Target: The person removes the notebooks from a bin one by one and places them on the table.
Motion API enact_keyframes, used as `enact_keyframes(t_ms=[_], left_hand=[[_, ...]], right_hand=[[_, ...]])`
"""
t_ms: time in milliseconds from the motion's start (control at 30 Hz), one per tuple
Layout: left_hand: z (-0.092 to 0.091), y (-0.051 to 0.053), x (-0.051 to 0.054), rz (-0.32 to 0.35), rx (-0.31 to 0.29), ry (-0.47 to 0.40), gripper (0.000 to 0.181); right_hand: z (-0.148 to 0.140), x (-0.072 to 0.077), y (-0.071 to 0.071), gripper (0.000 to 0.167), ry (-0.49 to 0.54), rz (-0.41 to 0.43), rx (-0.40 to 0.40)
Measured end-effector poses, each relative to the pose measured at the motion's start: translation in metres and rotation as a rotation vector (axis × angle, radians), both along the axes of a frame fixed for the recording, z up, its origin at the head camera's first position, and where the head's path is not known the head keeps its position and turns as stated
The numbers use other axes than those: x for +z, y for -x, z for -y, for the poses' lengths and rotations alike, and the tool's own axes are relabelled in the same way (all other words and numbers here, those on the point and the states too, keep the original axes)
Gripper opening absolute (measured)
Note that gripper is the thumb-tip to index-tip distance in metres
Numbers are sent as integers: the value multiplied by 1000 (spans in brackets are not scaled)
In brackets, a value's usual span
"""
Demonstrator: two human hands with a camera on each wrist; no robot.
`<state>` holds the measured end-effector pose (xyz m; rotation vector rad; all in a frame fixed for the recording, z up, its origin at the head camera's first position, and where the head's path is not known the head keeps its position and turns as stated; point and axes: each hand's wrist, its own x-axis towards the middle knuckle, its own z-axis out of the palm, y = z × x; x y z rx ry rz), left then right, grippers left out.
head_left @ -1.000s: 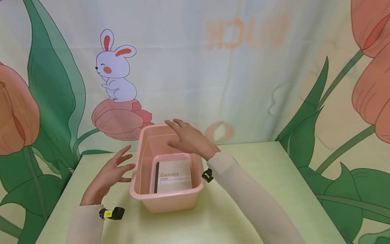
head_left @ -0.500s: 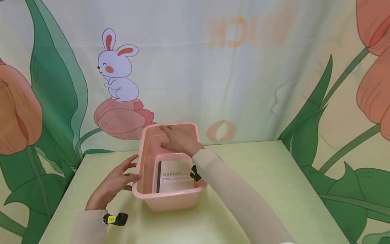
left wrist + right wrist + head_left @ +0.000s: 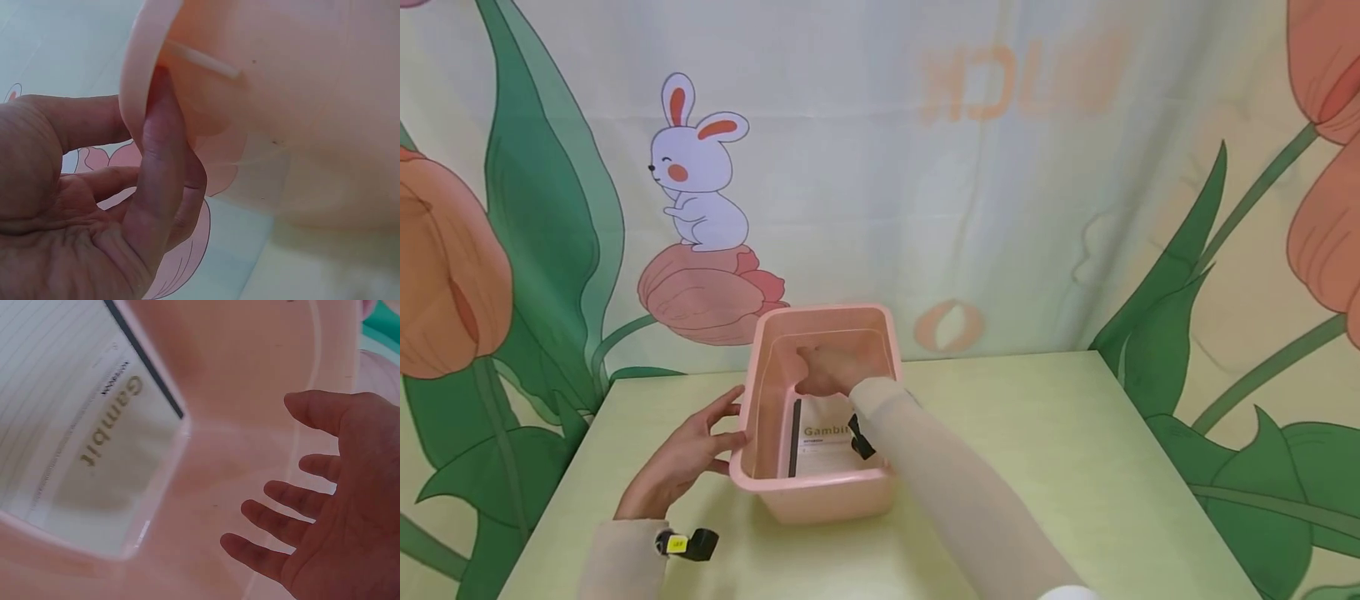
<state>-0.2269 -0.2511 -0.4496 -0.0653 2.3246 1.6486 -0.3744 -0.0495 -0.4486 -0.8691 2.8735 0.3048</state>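
A pink plastic tub [image 3: 823,500] stands on the table, with a notebook [image 3: 816,454] lying flat inside on its bottom. The word "Gambit" and a dark spine strip show on the notebook's cover [image 3: 94,456]. At the tub's left rim [image 3: 139,69], my left hand [image 3: 688,454] pinches the edge, with one finger passing behind it and another digit tucked under it. My right hand [image 3: 831,371] reaches down into the tub's far end, fingers spread and holding nothing. In the right wrist view that hand [image 3: 337,494] is beside the inner wall, apart from the notebook.
A pale green tabletop [image 3: 1015,450] extends around the tub. Behind it hangs a curtain [image 3: 850,167] printed with a rabbit, tulips and leaves. A small black camera sits at each wrist, and my right sleeve [image 3: 947,475] crosses the tub's right rim.
My left hand has moved right from beside the tub and taken hold of its rim. My right hand has gone from above the far rim down into the tub.
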Motion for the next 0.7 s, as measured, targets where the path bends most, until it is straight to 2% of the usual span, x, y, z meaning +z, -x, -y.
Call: enact_keyframes(t_ms=[33,67,100,133,167,200,233,267,333,367,400,467,533,633,700], left_hand=[[0,0,0,2,2,-3,83],[-1,0,0,3,2,-7,83],[-1,0,0,5,3,-9,82],[-1,0,0,6,4,-10,82],[-1,0,0,7,6,-11,82],[-1,0,0,9,8,-14,82],[-2,0,0,10,9,-14,82],[-2,0,0,8,10,-15,82],[-2,0,-1,6,14,-16,82],[-2,0,-1,5,15,-17,82],[-2,0,-1,4,15,-17,82],[-2,0,-2,2,15,-21,81],[-2,-1,-2,1,12,-22,81],[-1,-1,-2,0,8,-25,80],[0,0,-2,2,6,-23,80]], right_hand=[[1,-4,3,33,196,86,-86],[2,-8,6,32,331,146,-153],[3,-12,8,31,333,119,-169],[6,-26,19,32,356,99,-159],[6,-26,17,31,374,95,-140],[7,-27,17,31,361,66,-102],[8,-28,16,26,343,18,-26],[8,-29,14,23,332,35,-12],[10,-34,9,28,318,153,-15],[9,-25,-3,35,304,233,-48],[10,-30,-3,43,280,299,-81],[12,-44,-2,50,285,437,-207],[16,-65,9,50,278,405,-170],[23,-99,30,50,242,312,-78],[23,-100,28,60,215,318,-88]])
